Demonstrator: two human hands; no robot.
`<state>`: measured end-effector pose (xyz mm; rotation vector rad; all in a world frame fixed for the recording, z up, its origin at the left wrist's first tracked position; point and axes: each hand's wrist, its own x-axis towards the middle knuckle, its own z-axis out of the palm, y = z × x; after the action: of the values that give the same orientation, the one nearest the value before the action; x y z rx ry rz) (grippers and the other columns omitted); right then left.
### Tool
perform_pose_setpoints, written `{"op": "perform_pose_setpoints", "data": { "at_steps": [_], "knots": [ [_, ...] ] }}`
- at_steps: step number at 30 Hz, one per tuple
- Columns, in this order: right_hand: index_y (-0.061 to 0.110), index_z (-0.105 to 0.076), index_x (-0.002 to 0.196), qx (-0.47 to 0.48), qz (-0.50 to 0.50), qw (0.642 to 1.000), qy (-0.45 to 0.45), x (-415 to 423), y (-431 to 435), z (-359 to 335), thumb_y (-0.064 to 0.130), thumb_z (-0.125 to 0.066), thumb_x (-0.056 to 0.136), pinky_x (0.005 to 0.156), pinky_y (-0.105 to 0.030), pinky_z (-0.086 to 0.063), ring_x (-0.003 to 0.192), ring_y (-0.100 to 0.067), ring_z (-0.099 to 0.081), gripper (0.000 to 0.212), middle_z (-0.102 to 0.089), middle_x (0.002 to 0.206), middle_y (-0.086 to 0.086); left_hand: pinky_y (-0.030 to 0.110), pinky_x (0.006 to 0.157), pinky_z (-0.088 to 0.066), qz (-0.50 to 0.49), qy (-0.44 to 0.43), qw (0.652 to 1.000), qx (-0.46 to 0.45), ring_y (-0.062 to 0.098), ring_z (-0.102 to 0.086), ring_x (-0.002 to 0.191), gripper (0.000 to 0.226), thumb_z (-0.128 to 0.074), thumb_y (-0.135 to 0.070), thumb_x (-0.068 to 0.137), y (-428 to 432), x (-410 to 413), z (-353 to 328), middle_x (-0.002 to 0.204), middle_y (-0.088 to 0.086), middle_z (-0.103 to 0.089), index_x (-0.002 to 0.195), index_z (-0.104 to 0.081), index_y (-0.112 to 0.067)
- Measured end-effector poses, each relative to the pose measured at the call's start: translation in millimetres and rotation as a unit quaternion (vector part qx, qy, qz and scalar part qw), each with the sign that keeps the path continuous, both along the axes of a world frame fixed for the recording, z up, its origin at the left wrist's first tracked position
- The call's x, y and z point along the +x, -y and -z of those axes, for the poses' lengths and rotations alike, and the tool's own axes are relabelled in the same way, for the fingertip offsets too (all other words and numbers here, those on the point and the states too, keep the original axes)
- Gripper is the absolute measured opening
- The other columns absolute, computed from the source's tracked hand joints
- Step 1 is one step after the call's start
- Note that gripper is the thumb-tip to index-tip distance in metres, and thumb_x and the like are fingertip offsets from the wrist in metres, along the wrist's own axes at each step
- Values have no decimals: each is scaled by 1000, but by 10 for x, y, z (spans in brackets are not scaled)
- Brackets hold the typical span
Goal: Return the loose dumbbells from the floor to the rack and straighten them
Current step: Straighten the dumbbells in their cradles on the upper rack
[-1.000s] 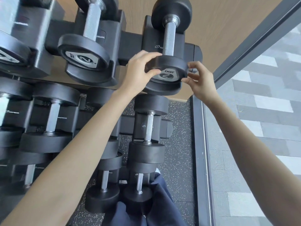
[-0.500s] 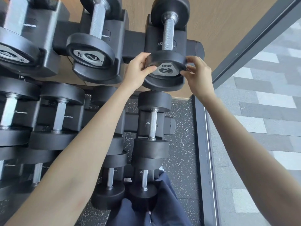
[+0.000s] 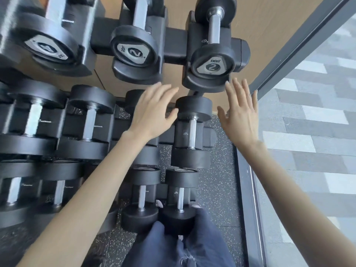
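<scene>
A black dumbbell marked 2 lies in the rightmost cradle of the rack's top tier, its label facing me. My left hand hovers below and left of it, fingers spread and holding nothing. On the other side my right hand is held up with straight fingers, just under the cradle's right corner. Neither hand touches the dumbbell. A second dumbbell marked 2 sits in the neighbouring cradle to the left.
Lower tiers hold several more black dumbbells, one between my hands. A bigger dumbbell fills the top left. Speckled rubber floor lies below, with a grey window frame and a wood wall at right. My dark trouser legs are at the bottom.
Both hands have let go of the rightmost top dumbbell's near head and dropped back below it with fingers spread. The dumbbell stays in its cradle.
</scene>
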<state>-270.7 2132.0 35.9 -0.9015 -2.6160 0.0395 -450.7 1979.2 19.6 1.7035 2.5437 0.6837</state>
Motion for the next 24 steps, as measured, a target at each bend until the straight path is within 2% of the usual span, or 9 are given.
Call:
{"op": "perform_pose_setpoints", "data": {
  "at_steps": [3, 11, 18, 24],
  "knots": [
    [9, -34, 140, -10, -27, 1000, 0, 172, 296, 92, 21, -55, 86, 113, -52, -19, 141, -30, -22, 59, -31, 150, -12, 49, 112, -28, -21, -33, 999, -10, 32, -39, 132, 55, -42, -39, 87, 381, 212, 13, 138, 10, -50, 136, -47, -14],
    [8, -34, 140, -51, -91, 994, 34, 818, 935, 412, 18, -60, 84, 111, -53, -25, 139, -30, -27, 62, -35, 147, -14, 51, 111, -28, -80, -40, 993, -75, 33, -39, 133, 60, -35, -43, 87, 1195, 974, 295, 142, 14, -46, 139, -43, -14],
    [7, -33, 141, -88, -133, 985, 62, 1383, 1323, 547, 21, -57, 87, 113, -52, -20, 139, -31, -25, 61, -32, 148, -15, 49, 113, -24, -104, -41, 987, -113, 32, -36, 134, 61, -33, -44, 88, 1617, 1570, 343, 145, 13, -42, 142, -39, -17],
    [5, -33, 141, -105, -177, 977, 50, 1414, 1494, 414, 14, -59, 85, 112, -53, -24, 138, -33, -27, 62, -32, 148, -17, 50, 113, -25, -103, -55, 987, -109, 32, -36, 134, 61, -33, -44, 88, 1753, 1700, 300, 144, 14, -43, 142, -38, -16]
  ]
}}
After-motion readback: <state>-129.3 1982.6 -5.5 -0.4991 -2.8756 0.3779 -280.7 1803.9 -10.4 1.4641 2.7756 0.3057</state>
